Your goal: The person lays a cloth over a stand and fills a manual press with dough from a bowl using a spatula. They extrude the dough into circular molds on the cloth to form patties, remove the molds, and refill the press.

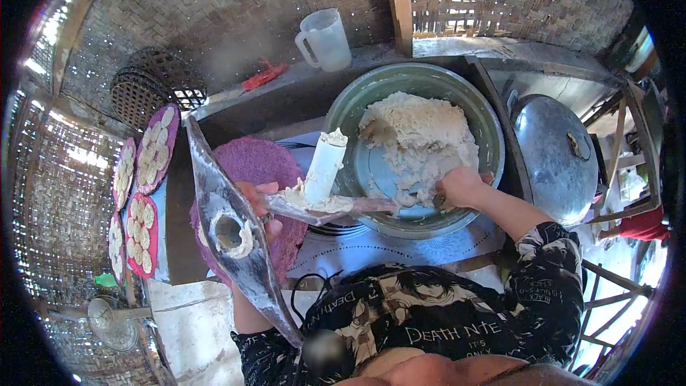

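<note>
My right hand is closed at the lower right of the pale dough, inside a big green basin; its fingertips are partly hidden in the dough. On the left, my left hand grips a wooden press, which has a long pointed board with a round hole and a bar reaching over the basin's rim. A white tube smeared with dough stands up from that bar. Behind the press lies a round purple mat.
Mats with pale dough discs lean at the left. Woven baskets, a red bag and a plastic jug are along the back. A large metal lid sits right of the basin. A person's red sleeve shows far right.
</note>
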Tool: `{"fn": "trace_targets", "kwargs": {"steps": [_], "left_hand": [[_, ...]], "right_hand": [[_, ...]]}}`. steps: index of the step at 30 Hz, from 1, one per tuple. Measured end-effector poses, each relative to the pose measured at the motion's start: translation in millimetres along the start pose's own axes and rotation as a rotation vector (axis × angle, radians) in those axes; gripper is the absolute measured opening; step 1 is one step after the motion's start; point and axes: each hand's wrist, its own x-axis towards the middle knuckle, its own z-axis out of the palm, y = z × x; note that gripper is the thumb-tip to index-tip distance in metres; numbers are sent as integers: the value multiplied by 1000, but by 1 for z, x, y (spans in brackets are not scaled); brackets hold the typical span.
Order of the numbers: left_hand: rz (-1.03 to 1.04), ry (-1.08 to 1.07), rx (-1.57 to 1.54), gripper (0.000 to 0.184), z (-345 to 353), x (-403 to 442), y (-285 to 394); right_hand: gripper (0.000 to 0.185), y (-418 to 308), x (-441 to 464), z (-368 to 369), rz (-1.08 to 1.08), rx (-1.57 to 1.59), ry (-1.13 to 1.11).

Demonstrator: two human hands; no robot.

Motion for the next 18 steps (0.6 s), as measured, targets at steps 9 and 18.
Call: {"fn": "trace_targets", "kwargs": {"steps": [9, 18], "left_hand": [[-13, 73, -20, 37, 12, -1, 0], [-90, 10, 130, 31, 0, -10, 4]], "right_hand": [[23, 4, -23, -26, -43, 256, -39], [21, -22, 41, 9, -86, -4, 93]]}}
